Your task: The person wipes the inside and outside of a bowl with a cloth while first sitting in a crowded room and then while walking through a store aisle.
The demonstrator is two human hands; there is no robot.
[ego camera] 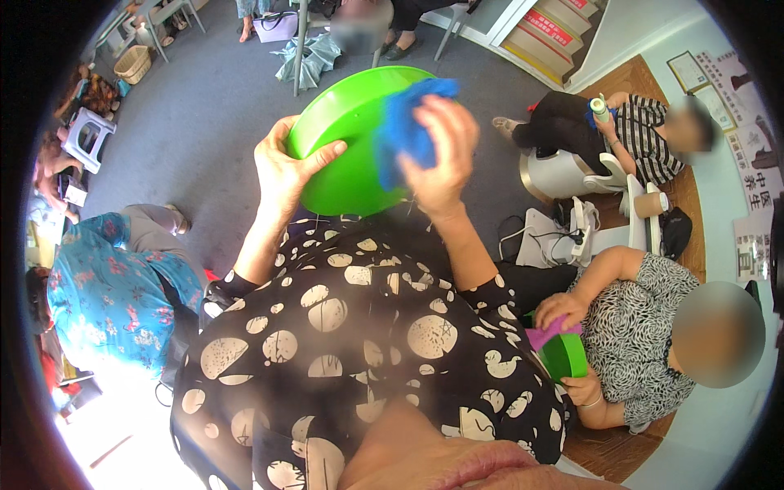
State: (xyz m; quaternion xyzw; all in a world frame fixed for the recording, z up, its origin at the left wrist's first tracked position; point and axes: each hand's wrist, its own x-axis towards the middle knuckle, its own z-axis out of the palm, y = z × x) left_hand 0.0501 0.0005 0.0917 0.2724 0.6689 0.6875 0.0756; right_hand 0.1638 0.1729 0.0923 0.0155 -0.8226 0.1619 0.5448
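A round, bright green plastic basin is held up in front of my chest, tilted on its side. My left hand grips its left edge, the thumb lying on the green surface and the fingers behind the rim. Against the right part of the basin, my right hand holds a crumpled blue cloth. This hand and the cloth are blurred. Some of the cloth bunches above the fingers, near the basin's upper edge.
At the right, a seated person holds a green container and a pink cloth. Another seated person is farther up. A person in a blue flowered top is at the left. Chair legs stand ahead.
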